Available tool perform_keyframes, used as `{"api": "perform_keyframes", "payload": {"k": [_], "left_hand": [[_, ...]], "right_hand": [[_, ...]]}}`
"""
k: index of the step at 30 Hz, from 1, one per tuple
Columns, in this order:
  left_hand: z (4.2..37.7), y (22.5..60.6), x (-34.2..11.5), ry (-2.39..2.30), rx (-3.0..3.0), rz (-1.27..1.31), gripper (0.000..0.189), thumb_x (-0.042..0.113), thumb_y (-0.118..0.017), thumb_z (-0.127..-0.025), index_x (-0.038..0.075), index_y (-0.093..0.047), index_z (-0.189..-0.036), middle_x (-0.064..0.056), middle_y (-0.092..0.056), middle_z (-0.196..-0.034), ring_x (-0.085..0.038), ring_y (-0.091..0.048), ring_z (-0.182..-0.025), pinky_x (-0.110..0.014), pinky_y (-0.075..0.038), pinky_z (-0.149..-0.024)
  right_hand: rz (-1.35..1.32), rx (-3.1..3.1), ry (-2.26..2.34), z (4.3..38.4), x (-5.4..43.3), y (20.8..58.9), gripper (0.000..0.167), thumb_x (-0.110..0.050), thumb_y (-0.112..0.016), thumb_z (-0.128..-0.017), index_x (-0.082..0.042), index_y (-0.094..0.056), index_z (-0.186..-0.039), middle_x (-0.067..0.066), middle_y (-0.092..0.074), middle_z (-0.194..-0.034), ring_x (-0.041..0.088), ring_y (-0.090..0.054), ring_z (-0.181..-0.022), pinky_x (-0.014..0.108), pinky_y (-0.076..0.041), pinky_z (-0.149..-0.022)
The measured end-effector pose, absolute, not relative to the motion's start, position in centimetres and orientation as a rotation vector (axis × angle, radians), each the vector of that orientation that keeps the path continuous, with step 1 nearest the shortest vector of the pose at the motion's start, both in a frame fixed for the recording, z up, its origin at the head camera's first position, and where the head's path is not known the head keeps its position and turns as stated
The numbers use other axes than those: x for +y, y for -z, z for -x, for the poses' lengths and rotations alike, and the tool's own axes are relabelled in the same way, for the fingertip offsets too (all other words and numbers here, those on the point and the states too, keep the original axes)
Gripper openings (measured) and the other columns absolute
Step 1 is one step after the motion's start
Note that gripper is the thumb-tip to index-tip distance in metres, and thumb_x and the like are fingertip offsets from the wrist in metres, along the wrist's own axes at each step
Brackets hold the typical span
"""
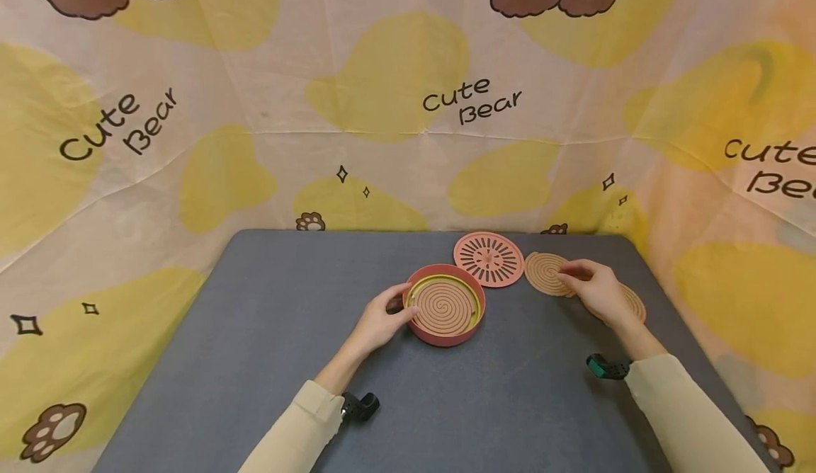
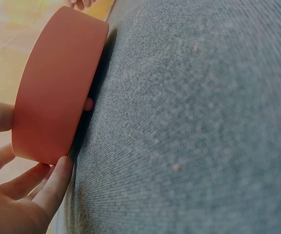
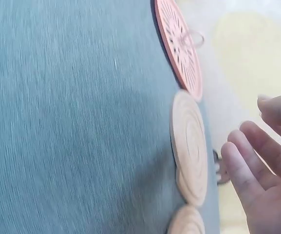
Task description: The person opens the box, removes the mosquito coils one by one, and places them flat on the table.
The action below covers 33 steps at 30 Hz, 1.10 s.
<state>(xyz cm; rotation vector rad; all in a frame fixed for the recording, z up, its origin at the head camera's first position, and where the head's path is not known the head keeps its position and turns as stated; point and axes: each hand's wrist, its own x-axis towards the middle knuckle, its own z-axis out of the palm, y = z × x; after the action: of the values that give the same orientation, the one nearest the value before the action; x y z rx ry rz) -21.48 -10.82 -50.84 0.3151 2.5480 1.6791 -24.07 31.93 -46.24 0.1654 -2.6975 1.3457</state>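
A round red mosquito coil box (image 1: 417,333) sits on the table with a tan coil (image 1: 443,306) lying in it, inside a yellow-green ring (image 1: 474,315). My left hand (image 1: 380,321) grips the box's left side, thumb at the rim and fingers against the outer wall (image 2: 57,83). Above two flat tan spots on the right, my right hand (image 1: 602,292) hovers with loosely bent fingers and nothing between them. Beneath it lie one spiral coil (image 1: 545,275) and another coil (image 1: 633,303), partly hidden by the hand. The right wrist view shows a gap between hand and coil (image 3: 191,146).
A pink slotted lid (image 1: 489,259) lies flat behind the box, close to the left loose coil. The grey table (image 1: 287,303) ends at a patterned cloth (image 1: 395,76) behind and at the sides. Black bands are on both wrists.
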Motion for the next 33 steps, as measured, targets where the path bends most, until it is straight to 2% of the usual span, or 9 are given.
{"api": "perform_keyframes", "payload": {"k": [7, 18, 24, 33], "left_hand": [[21.5, 50.8, -10.9, -1.676, 2.550, -0.307, 0.055, 0.026, -0.074, -0.096, 0.013, -0.057, -0.146, -0.012, -0.062, -0.136, -0.029, -0.062, -0.118, -0.049, -0.051, -0.094], [21.6, 50.6, -10.7, -1.666, 2.562, -0.295, 0.054, 0.026, -0.074, -0.095, 0.015, -0.058, -0.145, -0.010, -0.062, -0.137, -0.028, -0.062, -0.117, -0.047, -0.052, -0.092], [21.5, 50.7, -10.7, -1.664, 2.556, -0.303, 0.054, 0.025, -0.074, -0.095, 0.014, -0.057, -0.145, -0.010, -0.062, -0.137, -0.028, -0.062, -0.118, -0.046, -0.053, -0.091], [21.5, 50.6, -10.7, -1.671, 2.559, -0.316, 0.053, 0.025, -0.074, -0.095, 0.011, -0.058, -0.144, -0.013, -0.063, -0.134, -0.029, -0.063, -0.117, -0.046, -0.053, -0.092]], "right_hand": [[-0.171, -2.762, -1.335, 24.6, 29.5, 46.5, 0.035, -0.022, -0.068, -0.100, 0.003, -0.068, -0.124, 0.023, -0.068, -0.120, 0.015, -0.062, -0.098, 0.020, -0.050, -0.074], [-0.336, -2.722, -1.389, 25.1, 25.4, 46.7, 0.028, -0.012, -0.072, -0.096, 0.006, -0.070, -0.118, 0.019, -0.070, -0.110, 0.028, -0.066, -0.097, 0.022, -0.052, -0.075], [-0.391, -2.745, -1.419, 25.3, 23.1, 46.4, 0.027, -0.014, -0.071, -0.097, 0.004, -0.071, -0.117, 0.015, -0.071, -0.108, 0.027, -0.066, -0.096, 0.028, -0.053, -0.076], [-0.447, -2.712, -1.461, 25.4, 20.5, 45.5, 0.023, -0.017, -0.071, -0.097, -0.004, -0.075, -0.115, 0.012, -0.071, -0.114, 0.026, -0.067, -0.098, 0.032, -0.054, -0.078]]}}
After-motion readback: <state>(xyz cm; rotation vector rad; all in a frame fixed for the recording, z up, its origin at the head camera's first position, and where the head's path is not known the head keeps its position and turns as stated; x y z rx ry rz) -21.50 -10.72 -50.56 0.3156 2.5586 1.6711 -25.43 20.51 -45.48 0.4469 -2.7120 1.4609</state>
